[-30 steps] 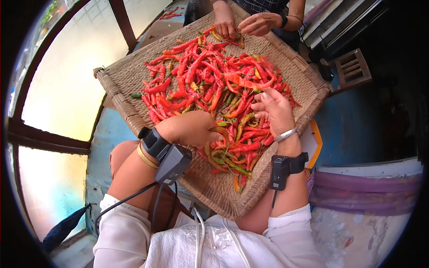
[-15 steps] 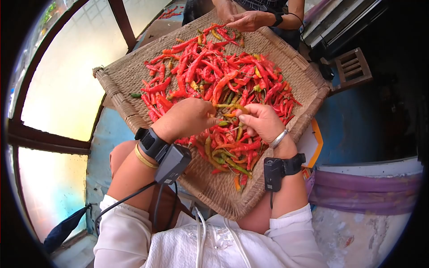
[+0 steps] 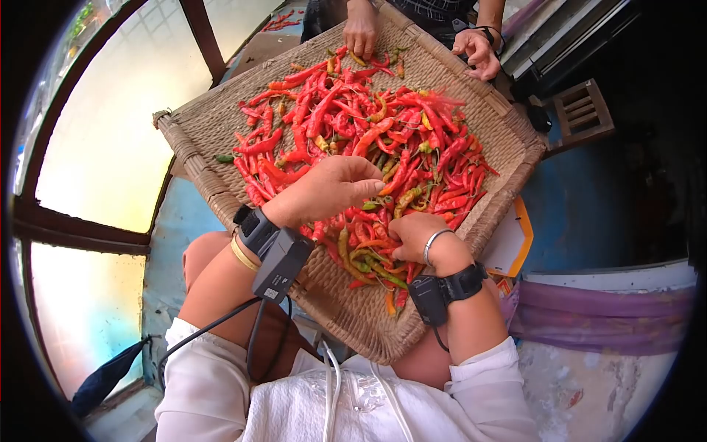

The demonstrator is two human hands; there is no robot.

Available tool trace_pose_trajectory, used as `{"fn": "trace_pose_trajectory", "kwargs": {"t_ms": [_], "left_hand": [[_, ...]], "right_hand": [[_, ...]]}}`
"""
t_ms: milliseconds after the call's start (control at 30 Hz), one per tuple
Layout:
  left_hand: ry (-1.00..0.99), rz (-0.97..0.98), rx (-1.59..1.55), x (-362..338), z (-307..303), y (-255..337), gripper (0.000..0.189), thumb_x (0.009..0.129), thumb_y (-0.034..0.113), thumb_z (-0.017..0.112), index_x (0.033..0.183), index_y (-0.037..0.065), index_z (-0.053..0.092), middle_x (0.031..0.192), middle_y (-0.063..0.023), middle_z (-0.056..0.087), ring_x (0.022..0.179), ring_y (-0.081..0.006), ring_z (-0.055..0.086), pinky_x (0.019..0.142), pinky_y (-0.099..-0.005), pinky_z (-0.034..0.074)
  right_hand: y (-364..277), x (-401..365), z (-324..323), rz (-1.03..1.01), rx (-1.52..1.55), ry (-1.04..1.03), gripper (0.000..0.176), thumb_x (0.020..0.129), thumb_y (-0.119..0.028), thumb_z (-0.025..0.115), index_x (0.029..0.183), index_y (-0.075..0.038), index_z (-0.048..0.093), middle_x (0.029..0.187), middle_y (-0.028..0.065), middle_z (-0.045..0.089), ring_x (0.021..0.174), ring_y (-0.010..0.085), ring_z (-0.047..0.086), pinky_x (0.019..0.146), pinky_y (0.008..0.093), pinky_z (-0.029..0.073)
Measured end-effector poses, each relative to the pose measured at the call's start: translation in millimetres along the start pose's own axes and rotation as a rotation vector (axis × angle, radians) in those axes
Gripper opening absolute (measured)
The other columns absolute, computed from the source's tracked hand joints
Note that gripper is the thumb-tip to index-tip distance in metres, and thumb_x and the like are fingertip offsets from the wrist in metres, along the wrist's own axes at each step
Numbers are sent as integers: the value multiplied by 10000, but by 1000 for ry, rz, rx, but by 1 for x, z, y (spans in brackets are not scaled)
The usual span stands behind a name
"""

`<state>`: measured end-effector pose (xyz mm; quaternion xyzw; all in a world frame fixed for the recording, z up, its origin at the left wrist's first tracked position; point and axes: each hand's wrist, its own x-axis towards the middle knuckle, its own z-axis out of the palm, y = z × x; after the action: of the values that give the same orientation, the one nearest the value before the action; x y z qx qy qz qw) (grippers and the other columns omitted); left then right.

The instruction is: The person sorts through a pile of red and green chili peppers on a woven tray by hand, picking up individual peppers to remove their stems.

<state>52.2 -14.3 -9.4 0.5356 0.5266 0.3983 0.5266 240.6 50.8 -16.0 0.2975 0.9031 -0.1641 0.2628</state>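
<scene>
A heap of chili peppers, mostly red with some yellow and green ones, lies on a woven tray. My left hand is above the middle of the heap with its fingers curled in and the thumb near the index finger. An orange-red pepper lies close to its fingertips; what they hold, if anything, is hidden. Lower and to the right, my right hand bends down into the heap beside several greenish peppers. Its fingers are curled, and the peppers partly hide their tips.
Across the tray, another person's one hand reaches to the peppers; their other hand is over the far rim. Dark devices with cables are strapped to both my wrists. A wooden slatted piece stands right; a framed window is left.
My hands have parted from the yellowish pepper between them. The right moved down into the heap; the left stayed near its place. The other person's hands separated, one reaching down to the peppers.
</scene>
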Motion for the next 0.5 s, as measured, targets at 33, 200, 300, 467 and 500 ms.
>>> {"fn": "trace_pose_trajectory", "kwargs": {"t_ms": [33, 200, 300, 467, 500], "left_hand": [[-20, 31, 144, -1, 3, -2, 286, 856, 235, 545, 1024, 3, 547, 825, -42, 599, 753, -168, 580, 663, -284, 463], [-219, 17, 698, -6, 11, 3, 355, 752, 177, 588, 1070, 27, 538, 842, -149, 598, 781, -291, 581, 704, -364, 457], [-256, 81, 700, -7, 13, -3, 351, 751, 186, 590, 1072, 50, 552, 835, -164, 600, 782, -305, 579, 710, -372, 457], [-268, 60, 823, -5, 18, -7, 244, 730, 220, 588, 916, 65, 621, 790, -150, 604, 763, -307, 581, 679, -389, 453], [-268, 58, 823, -4, 20, -7, 244, 730, 220, 588, 916, 65, 621, 790, -150, 604, 763, -307, 581, 679, -389, 453]], "right_hand": [[-2, 1, -1, -3, 25, 23, 226, 668, -248, 657, 810, -79, 607, 751, 102, 621, 758, 288, 595, 659, 374, 463], [11, 3, -10, -63, 275, 10, 230, 679, -216, 641, 861, -77, 618, 847, 127, 624, 842, 267, 592, 730, 372, 464], [16, -4, -14, -12, 342, -27, 262, 673, -274, 653, 843, -76, 628, 842, 130, 628, 823, 266, 597, 730, 362, 466], [-8, -5, -15, 69, 23, -180, 339, 672, -331, 667, 881, -66, 637, 899, 137, 627, 881, 292, 591, 756, 365, 468], [-8, -1, -12, 69, -8, -173, 321, 690, -310, 649, 893, -62, 635, 905, 137, 626, 894, 290, 588, 762, 370, 466]]}}
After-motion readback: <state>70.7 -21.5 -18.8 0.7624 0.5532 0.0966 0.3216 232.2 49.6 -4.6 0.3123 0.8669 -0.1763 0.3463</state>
